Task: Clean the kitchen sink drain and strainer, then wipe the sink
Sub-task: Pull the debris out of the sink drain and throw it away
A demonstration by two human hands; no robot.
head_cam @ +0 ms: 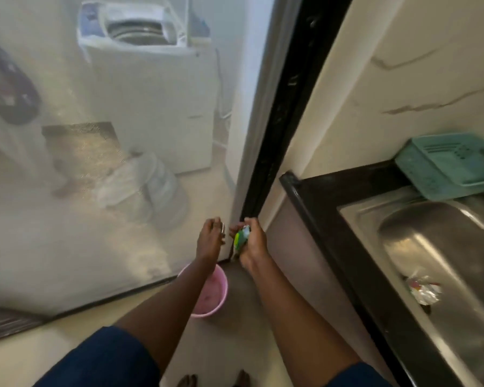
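Near the pink bucket (207, 291), the right hand (253, 241) grips a green item (241, 238). The left hand (210, 238), close beside it, pinches a small metal piece (222, 229), perhaps the strainer. The sink (444, 247) is well apart, with crumpled plastic (424, 289) inside. Loosened dirt could miss the bucket if the hands are not directly over it.

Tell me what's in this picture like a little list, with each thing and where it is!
right hand: grips a green packet
left hand: beside the packet; something shiny at its fingers, too blurred to name
pink bucket: on the floor under the hands
sink: steel, at right, crumpled wrapper lying in it
teal basket: on the counter behind the sink
washing machine: behind the glass door
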